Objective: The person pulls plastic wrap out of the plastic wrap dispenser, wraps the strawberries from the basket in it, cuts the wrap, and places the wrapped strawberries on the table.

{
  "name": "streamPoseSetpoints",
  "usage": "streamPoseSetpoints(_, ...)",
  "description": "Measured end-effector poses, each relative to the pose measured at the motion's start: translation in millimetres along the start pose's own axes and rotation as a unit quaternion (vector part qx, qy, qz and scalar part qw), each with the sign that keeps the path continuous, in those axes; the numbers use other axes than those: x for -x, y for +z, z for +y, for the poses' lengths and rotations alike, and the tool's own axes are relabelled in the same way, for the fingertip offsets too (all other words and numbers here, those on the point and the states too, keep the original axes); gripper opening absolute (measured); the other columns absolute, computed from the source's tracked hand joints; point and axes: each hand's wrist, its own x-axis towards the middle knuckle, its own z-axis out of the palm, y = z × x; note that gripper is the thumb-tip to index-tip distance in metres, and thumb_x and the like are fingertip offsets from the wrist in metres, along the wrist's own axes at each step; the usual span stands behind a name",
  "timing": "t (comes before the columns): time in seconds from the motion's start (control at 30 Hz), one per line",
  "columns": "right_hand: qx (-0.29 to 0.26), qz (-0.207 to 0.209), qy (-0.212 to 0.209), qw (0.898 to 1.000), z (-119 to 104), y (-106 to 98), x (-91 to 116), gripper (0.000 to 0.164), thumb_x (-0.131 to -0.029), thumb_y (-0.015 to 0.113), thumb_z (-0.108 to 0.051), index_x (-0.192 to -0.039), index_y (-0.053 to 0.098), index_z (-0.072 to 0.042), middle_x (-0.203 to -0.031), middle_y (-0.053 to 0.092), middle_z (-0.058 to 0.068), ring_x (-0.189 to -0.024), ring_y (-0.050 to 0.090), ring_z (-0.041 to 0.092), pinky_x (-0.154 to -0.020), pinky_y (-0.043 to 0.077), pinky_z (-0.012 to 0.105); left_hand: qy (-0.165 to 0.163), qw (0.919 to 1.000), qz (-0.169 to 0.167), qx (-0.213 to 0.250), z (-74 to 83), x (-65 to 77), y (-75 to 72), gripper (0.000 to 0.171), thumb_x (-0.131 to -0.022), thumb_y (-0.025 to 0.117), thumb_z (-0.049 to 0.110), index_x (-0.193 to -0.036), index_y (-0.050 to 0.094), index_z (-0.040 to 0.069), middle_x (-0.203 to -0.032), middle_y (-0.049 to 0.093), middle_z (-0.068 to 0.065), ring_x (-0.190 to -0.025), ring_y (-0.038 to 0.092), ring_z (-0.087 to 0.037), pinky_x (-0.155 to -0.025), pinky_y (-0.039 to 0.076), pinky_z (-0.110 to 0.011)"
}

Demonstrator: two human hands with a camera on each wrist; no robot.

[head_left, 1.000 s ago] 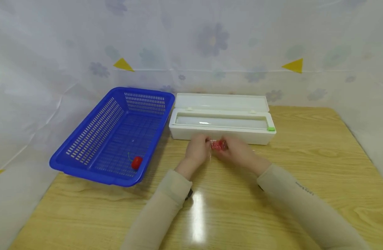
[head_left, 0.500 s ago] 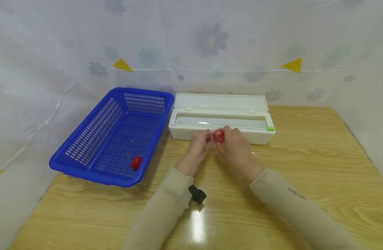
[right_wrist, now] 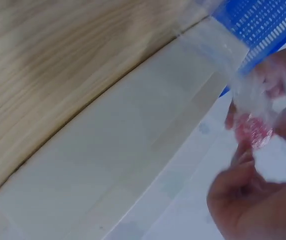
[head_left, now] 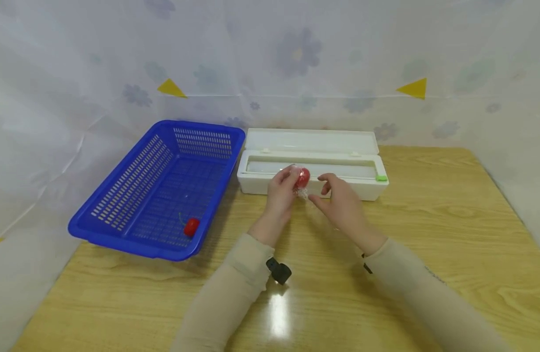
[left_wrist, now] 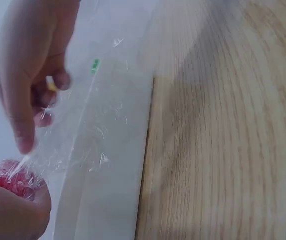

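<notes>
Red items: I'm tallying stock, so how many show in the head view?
2. One, a stemmed cherry, lies inside the blue basket; the other, a film-wrapped red item, is held by the left hand. More could be hidden.

The head view looks forward and down on the cling-film dispenser [head_left: 318,155]; both wrist views, close and tilted, share the film-wrapped red fruit [head_left: 303,178] near it.

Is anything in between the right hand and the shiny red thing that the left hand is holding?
Only see-through wrap: it covers the red thing, and its crinkled end sticks out toward the right hand. I see nothing else between them.
</notes>
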Motion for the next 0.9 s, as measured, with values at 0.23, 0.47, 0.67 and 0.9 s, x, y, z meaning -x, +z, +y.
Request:
streamPoseSetpoints(0.23, -0.086, -0.115, 0.047, 0.989, 14.3, 2.3, -7.1, 0.019, -0.092, 0.058, -0.016, -0.099, 0.064, 0.001, -0.068, 0.062, 0.009, -0.058, 0.052, 0.013, -0.052, 0.043, 0.023, -0.037, 0.9985, -0.025, 0.033, 4.9, 2.9, 0.2, 0.034, -0.097, 0.048, 0.016, -0.124, 0.05, -0.005, -0.108, 0.058, -0.008, -0.09, 0.054, -0.01, -0.074, 0.047, -0.015)
streamPoseSetpoints(0.47, -0.21, -0.068, 0.088, 0.971, 18.2, 8.6, -7.6, 0.018, -0.095, 0.052, -0.009, -0.105, 0.057, 0.005, -0.102, 0.065, 0.024, -0.084, 0.066, 0.022, -0.074, 0.057, 0.034, -0.07, 0.9936, -0.073, -0.051, 9.5, 9.7, -1.5, 0.037, -0.098, 0.046, 0.022, -0.123, 0.052, -0.006, -0.114, 0.061, -0.013, -0.089, 0.055, -0.01, -0.084, 0.047, -0.019)
streamPoseSetpoints(0.67, -0.374, -0.015, 0.124, 0.919, 19.1, 6.2, -10.1, 0.017, -0.091, 0.055, -0.004, -0.104, 0.051, 0.006, -0.085, 0.066, -0.004, -0.077, 0.063, 0.003, -0.074, 0.055, 0.023, -0.031, 0.9883, -0.062, -0.136, 12.0, 13.0, -1.7, 0.038, -0.098, 0.047, 0.028, -0.117, 0.055, -0.003, -0.096, 0.059, -0.003, -0.082, 0.051, -0.009, -0.075, 0.043, -0.02)
streamPoseSetpoints(0.9, -0.391, -0.039, 0.154, 0.907, 19.6, 3.0, -10.6, 0.045, -0.09, 0.055, -0.005, -0.132, 0.043, 0.005, -0.103, 0.061, -0.002, -0.087, 0.058, -0.001, -0.079, 0.053, 0.02, -0.03, 0.9871, -0.08, -0.136, 13.2, 15.7, -3.0, 0.038, -0.099, 0.046, 0.027, -0.12, 0.052, -0.003, -0.101, 0.062, -0.009, -0.077, 0.055, -0.008, -0.066, 0.045, -0.016)
